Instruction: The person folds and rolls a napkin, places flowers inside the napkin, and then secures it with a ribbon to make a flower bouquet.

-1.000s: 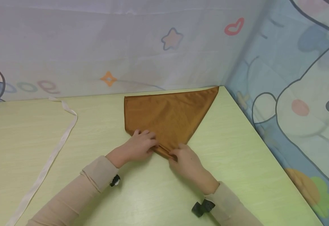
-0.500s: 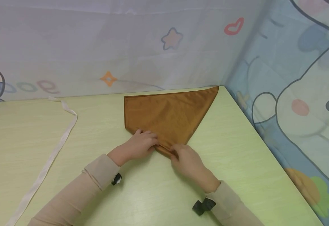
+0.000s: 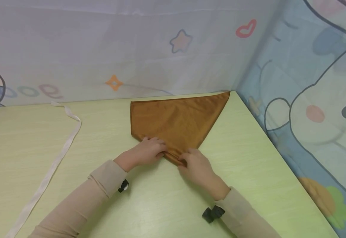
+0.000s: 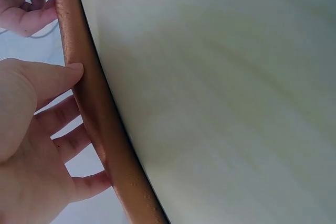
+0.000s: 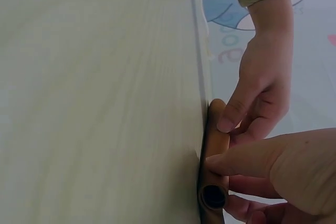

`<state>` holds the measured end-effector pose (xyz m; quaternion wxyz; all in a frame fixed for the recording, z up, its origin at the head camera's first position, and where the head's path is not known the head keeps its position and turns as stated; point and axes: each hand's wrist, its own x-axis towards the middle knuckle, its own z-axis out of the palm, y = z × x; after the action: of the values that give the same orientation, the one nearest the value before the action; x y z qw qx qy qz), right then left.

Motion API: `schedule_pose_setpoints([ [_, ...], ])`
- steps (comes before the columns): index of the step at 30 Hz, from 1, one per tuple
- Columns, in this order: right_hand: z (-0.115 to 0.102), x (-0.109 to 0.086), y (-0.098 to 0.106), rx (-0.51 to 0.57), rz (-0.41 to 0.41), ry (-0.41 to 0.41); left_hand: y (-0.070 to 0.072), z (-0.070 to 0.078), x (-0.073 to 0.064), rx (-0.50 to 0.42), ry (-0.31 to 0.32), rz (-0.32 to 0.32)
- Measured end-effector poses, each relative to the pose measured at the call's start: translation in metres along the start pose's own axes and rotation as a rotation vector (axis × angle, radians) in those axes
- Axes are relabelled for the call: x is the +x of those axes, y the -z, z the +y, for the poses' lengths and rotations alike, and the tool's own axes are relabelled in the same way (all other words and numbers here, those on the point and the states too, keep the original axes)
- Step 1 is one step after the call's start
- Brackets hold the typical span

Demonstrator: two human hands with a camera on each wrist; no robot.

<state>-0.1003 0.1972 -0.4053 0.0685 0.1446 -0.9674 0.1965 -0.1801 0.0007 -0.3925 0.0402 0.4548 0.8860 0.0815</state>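
A brown satin-like cloth point(image 3: 178, 122) lies at the far side of the table, its left edge straight and its right end drawn to a point. The near edge is turned into a narrow roll point(image 4: 100, 103), and its hollow end shows in the right wrist view. With the thumb on top and fingers behind, my left hand point(image 3: 144, 152) grips the roll's middle. My right hand point(image 3: 198, 168) pinches the roll near its right end point(image 5: 213, 196). Both hands sit close together, a short length of roll between them.
A long white ribbon point(image 3: 61, 153) runs down the left part of the pale wood-look table point(image 3: 161, 205). Printed fabric sheets point(image 3: 149, 49) hang behind and on the right. Black devices point(image 3: 212, 214) are worn at both wrists.
The left end of the rolled edge has crept slightly away from me. My left hand has shifted a little to the right, and my right hand has barely moved.
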Motion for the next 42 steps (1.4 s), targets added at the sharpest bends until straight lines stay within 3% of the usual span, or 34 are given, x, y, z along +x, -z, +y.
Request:
schedule_pose_setpoints([
  [10, 0.0013, 0.0026, -0.0007, -0.047, 0.002, 0.016, -0.0042, -0.0019, 0.0027, -0.024, 0.0, 0.033],
  [33, 0.0058, 0.004, 0.0009, -0.02, -0.033, 0.0, -0.0023, -0.0036, 0.0074, -0.101, 0.062, -0.01],
  [42, 0.0062, 0.0073, 0.0034, -0.027, -0.005, 0.043, -0.0014, -0.0025, 0.0074, -0.06, 0.049, 0.021],
])
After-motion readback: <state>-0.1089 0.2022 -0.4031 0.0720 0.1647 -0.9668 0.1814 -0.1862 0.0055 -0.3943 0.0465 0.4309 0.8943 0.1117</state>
